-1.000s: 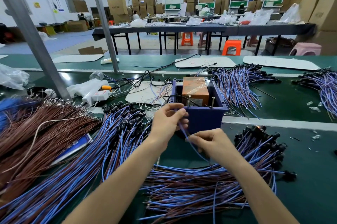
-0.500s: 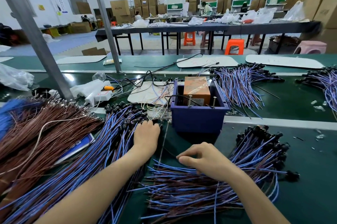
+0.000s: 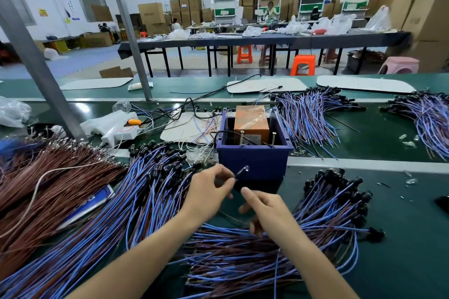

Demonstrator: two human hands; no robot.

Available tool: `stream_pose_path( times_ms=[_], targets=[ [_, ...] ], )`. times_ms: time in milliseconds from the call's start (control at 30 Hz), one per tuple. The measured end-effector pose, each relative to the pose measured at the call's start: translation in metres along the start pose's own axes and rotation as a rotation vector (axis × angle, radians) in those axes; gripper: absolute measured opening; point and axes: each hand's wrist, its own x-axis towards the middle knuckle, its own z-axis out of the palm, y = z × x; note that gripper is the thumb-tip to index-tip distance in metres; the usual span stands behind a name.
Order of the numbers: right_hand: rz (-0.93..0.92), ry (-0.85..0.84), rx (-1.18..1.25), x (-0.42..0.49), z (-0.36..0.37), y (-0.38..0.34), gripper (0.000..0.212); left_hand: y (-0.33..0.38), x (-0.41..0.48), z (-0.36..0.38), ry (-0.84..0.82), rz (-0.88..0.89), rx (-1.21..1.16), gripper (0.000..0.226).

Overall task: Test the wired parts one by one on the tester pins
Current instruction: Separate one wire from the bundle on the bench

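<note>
A long green work table [image 3: 401, 213] fills the lower part of the view. On its left side lies a very big heap of thin blue and brown wires with small black ends [image 3: 116, 213]. Just beside that heap, at the far left, is a heap of reddish brown wires [image 3: 48, 177]. Near the person, on the right, lies another heap of blue and brown wires with black ends [image 3: 243, 257], and both arms reach over it.

In the middle of the table stands a dark blue plastic box [image 3: 252, 162] with an open top. An orange block wrapped in shiny film [image 3: 251, 121] sits inside the box. Two thin metal tester pins [image 3: 242, 138] stick up at the front of the box, side by side and a little apart.

The left hand [image 3: 209, 191] is in front of the box. Its thumb and finger pinch one small black wired part with a clear tip [image 3: 240, 172]. The part is held up in the air, just in front of the box wall and lower than the pins. It does not touch the pins.

The right hand [image 3: 264, 208] is just beside the left hand, above the near heap. One finger points out and the others are bent, but the hand is blurry, so it is not clear if it holds a wire
</note>
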Motion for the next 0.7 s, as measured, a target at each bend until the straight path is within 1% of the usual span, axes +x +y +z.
stream_pose_path(
  times_ms=[67,167,233,300,333,367,433,500,533,600,667,700],
  targets=[
    [0.059,0.044,0.239,0.001,0.008,-0.003,0.027,0.011,-0.010,0.007,-0.107,-0.031,-0.136,0.017],
    [0.101,0.204,0.538,0.006,0.005,-0.009,0.022,0.014,-0.016,0.012,-0.117,-0.079,-0.220,0.015],
    [0.087,0.318,0.713,0.013,-0.016,-0.014,0.023,0.008,-0.019,0.007,-0.173,-0.076,-0.196,0.014],
    [0.047,0.426,0.793,0.019,-0.049,-0.019,0.024,-0.002,-0.021,-0.005,-0.282,-0.027,-0.092,0.009],
    [0.027,0.490,0.750,0.020,-0.066,-0.022,0.024,-0.006,-0.022,-0.012,-0.326,-0.016,-0.060,0.009],
    [0.011,0.560,0.634,0.021,-0.083,-0.023,0.023,-0.010,-0.023,-0.020,-0.351,-0.011,-0.036,0.011],
    [-0.004,0.662,0.251,0.020,-0.108,-0.022,0.027,-0.014,-0.022,-0.035,-0.360,-0.005,0.002,0.011],
    [-0.023,0.718,-0.159,0.021,-0.123,-0.019,0.037,-0.014,-0.019,-0.047,-0.353,-0.018,-0.003,0.010],
    [-0.037,0.733,-0.318,0.022,-0.127,-0.017,0.037,-0.012,-0.016,-0.051,-0.342,-0.038,-0.014,0.010],
    [-0.039,0.723,-0.553,0.022,-0.131,-0.013,0.023,-0.008,-0.013,-0.059,-0.305,-0.080,-0.037,0.011],
    [0.011,0.710,-0.747,0.022,-0.129,-0.008,0.053,-0.004,-0.009,-0.064,-0.285,-0.123,-0.107,0.008],
    [0.023,0.708,-0.858,0.020,-0.126,-0.007,0.061,-0.001,-0.008,-0.066,-0.281,-0.155,-0.155,0.007]
  ],
)
